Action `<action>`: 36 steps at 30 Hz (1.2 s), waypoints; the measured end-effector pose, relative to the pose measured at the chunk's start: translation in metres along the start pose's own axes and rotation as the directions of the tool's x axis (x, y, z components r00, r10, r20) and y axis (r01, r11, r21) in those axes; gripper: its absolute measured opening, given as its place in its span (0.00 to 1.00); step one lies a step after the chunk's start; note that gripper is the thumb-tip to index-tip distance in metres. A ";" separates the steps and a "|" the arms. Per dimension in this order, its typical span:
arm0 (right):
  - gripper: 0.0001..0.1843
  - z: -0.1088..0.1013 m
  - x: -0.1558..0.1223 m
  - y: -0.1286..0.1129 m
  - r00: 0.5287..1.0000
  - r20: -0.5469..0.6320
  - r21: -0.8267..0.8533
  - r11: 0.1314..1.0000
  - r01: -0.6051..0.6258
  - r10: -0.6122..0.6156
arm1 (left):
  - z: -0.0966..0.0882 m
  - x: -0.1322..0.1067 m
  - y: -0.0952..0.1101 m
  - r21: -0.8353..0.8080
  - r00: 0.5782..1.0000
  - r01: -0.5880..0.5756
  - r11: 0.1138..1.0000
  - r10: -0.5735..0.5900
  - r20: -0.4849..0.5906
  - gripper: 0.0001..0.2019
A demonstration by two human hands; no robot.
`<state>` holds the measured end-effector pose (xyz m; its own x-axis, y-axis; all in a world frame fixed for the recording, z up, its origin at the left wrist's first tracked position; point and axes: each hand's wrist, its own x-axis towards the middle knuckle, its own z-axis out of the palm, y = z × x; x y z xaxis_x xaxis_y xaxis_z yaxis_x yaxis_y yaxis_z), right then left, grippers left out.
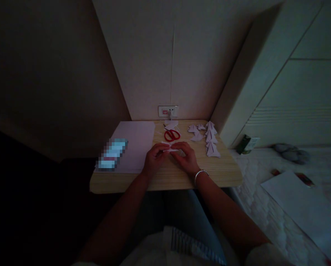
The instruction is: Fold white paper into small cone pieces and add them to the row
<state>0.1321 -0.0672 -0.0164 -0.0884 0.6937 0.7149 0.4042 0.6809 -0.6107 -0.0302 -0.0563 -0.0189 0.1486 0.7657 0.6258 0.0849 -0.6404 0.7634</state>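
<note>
White paper piece (pixel 171 149) is pinched by the left hand (pixel 154 159) and right hand (pixel 186 158) on the wooden table (pixel 223 173) near scissors (pixel 172 135).

Red-handled scissors (pixel 172 135) lie on a pale wood table (pixel 165 177) beside white folded paper pieces (pixel 212 142).

table (pixel 220 173): matt wood | folded piece (pixel 171 146): paper (white, creased) | scissors (pixel 172 135): plastic handles

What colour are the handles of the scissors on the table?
Red; the scissors show best in the head view.
</note>
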 end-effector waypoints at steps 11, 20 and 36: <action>0.09 0.002 0.000 0.006 1.000 -0.010 -0.071 0.997 0.007 -0.007 | 0.008 0.000 -0.022 -0.270 0.924 0.352 0.896 -0.378 -0.050 0.33; 0.09 0.015 0.000 0.006 0.921 -0.121 0.141 0.925 -0.352 0.369 | 0.010 0.003 -0.014 -0.514 0.821 0.422 0.747 -0.555 -0.132 0.24; 0.12 0.024 0.003 0.003 0.825 0.056 0.495 0.702 -0.512 0.563 | 0.013 0.000 -0.007 -0.500 0.778 0.551 0.668 -0.629 0.017 0.18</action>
<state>0.1107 -0.0572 -0.0240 0.1031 0.9685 0.2268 -0.1217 0.2386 -0.9635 -0.0184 -0.0527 -0.0268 0.0792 0.9968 0.0040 -0.3537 0.0244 0.9351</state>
